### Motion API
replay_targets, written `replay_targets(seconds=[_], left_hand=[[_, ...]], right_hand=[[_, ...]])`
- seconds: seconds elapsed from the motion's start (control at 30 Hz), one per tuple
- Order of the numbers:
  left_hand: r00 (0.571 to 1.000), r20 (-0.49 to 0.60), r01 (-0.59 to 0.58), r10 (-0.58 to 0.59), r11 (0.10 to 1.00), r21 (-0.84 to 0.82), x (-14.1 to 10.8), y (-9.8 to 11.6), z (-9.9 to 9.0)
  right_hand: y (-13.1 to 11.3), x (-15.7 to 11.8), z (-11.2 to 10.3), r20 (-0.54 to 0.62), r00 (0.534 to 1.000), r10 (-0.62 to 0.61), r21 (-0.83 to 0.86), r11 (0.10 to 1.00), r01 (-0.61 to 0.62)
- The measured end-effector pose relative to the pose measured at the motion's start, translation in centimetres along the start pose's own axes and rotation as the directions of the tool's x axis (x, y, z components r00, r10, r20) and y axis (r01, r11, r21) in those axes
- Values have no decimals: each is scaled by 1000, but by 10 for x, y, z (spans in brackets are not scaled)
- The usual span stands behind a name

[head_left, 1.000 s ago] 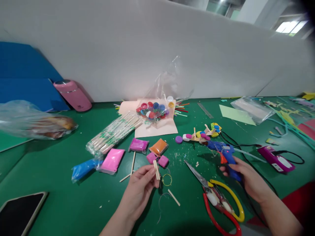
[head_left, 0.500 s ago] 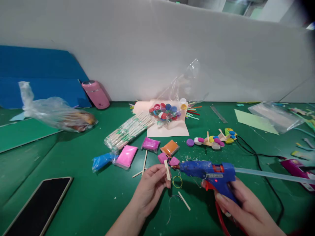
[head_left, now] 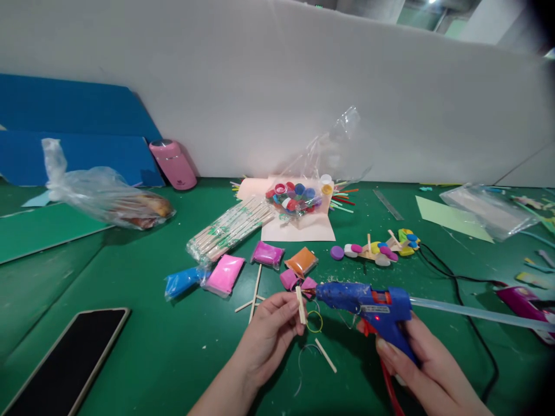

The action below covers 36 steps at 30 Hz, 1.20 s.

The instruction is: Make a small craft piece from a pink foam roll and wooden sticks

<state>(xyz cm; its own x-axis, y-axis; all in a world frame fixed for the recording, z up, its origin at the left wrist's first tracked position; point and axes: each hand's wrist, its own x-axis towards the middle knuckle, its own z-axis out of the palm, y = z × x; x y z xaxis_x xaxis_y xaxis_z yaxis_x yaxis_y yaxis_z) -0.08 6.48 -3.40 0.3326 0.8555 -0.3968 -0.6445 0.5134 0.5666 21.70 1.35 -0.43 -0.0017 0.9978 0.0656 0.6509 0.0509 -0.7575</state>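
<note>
Short wooden stick pieces [head_left: 301, 306], side by side, are pinched between the thumb and fingers of my left hand [head_left: 273, 329]. My right hand [head_left: 420, 358] grips a blue hot glue gun [head_left: 364, 297] by its handle, a finger near the red trigger. A long translucent glue stick [head_left: 468, 315] sticks out of the gun's back, and a small red light glows on its side. The nozzle sits close to the top of the pieces; whether it touches them I cannot tell. Below lie a yellow-green ring [head_left: 314, 321] and a loose stick [head_left: 325, 355].
Packets of clay, pink [head_left: 224, 274] and orange [head_left: 302, 261] among them, lie beyond my hands near wrapped chopsticks [head_left: 229, 228]. Bottle caps [head_left: 295, 196] sit in a clear bag. A decorated stick craft [head_left: 377, 249] lies to the right, a black cord [head_left: 457, 294] beside it. A phone [head_left: 65, 358] rests left.
The view has shifted slightly. The nozzle is now a little nearer the stick pieces in my left hand; both hands keep their holds.
</note>
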Motion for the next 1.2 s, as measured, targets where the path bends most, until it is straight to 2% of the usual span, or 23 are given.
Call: replay_targets(seconds=[0.1, 0.3, 0.5, 0.73, 1.03, 1.2], left_hand=[[1000, 14, 0, 0, 1000, 5, 0, 0, 0], [1000, 19, 3, -4, 1000, 14, 0, 0, 0], [999, 36, -8, 8, 1000, -3, 1, -1, -1], [998, 66, -5, 5, 1000, 7, 1, -2, -3], [1000, 27, -5, 5, 1000, -1, 2, -1, -2], [1000, 29, 3, -4, 1000, 9, 1, -1, -1]], right_hand=[[0, 3, 0, 140, 990, -20, -39, 999, 26], [-4, 2, -4, 163, 987, -9, -87, 996, 24], [-4, 1, -7, 236, 972, 1, -69, 997, 16], [-10, 2, -8, 205, 979, 7, -108, 994, 15], [-4, -3, -10, 258, 965, 39, -146, 989, -1], [-8, -1, -9, 205, 979, 20, -152, 988, 12]])
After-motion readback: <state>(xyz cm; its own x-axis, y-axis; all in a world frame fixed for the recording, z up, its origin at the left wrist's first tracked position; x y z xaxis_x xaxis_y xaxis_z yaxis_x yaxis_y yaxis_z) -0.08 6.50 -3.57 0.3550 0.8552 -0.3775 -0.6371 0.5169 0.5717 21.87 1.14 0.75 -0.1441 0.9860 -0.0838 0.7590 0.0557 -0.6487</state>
